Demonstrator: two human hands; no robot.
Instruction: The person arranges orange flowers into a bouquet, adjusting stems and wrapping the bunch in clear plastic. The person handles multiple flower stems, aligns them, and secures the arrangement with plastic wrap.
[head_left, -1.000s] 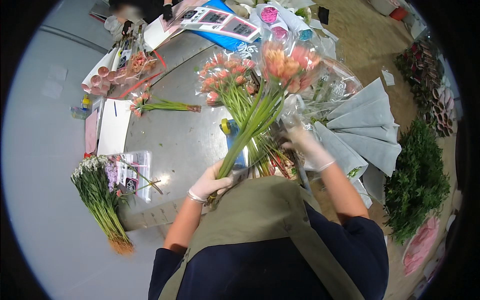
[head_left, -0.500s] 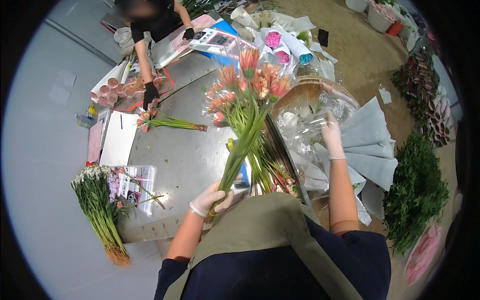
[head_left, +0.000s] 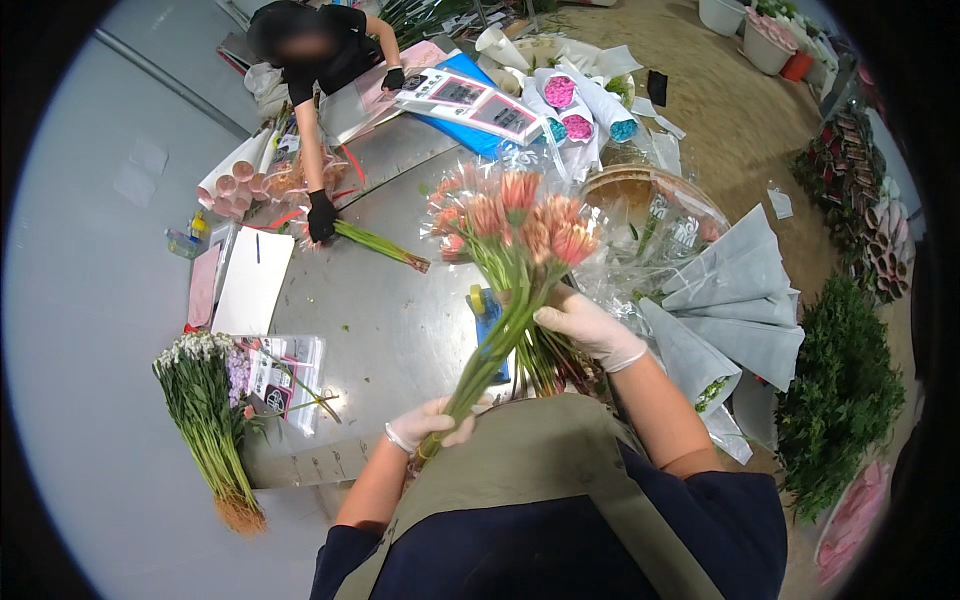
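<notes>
I hold a bunch of orange-pink flowers (head_left: 520, 225) with long green stems over a steel table (head_left: 390, 330). My left hand (head_left: 430, 425), in a white glove, grips the lower stems close to my apron. My right hand (head_left: 590, 328), also gloved, closes on the upper stems just under the blooms. A clear plastic sleeve (head_left: 650, 225) lies right behind the blooms.
Another person across the table presses a black-gloved hand (head_left: 322, 215) on a flower bunch (head_left: 375, 243). A white-flowered bunch (head_left: 205, 410) lies at the table's left corner. Grey paper wraps (head_left: 735, 300) stack to my right, green foliage (head_left: 840, 390) beyond. Wrapped bouquets (head_left: 575, 105) lie at the back.
My right hand has come back from the plastic sleeve to the stems under the blooms. The bunch has tilted nearer to me. The other person has leaned further over the table.
</notes>
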